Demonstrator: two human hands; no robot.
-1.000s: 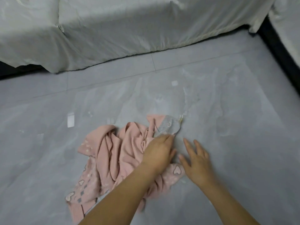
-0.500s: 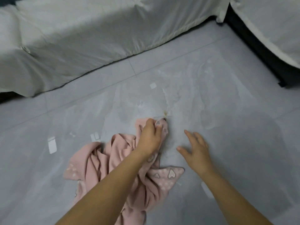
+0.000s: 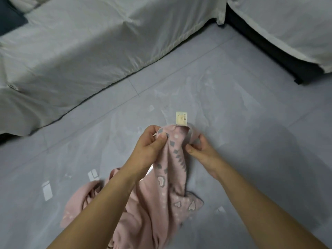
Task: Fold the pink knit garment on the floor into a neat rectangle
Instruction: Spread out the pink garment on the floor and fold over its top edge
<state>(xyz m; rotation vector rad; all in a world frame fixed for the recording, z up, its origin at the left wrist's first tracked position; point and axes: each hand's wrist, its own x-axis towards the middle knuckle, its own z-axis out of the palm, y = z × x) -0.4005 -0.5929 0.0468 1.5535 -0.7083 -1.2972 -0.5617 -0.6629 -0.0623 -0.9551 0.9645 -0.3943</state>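
Both hands pinch one raised edge of the pink knit garment: left hand closed on the patterned hem, right hand nipping the rim beside it. A label stands just above our grip. Below it, the bulk lies crumpled on the floor; we should spread our hands apart and shake it flat.
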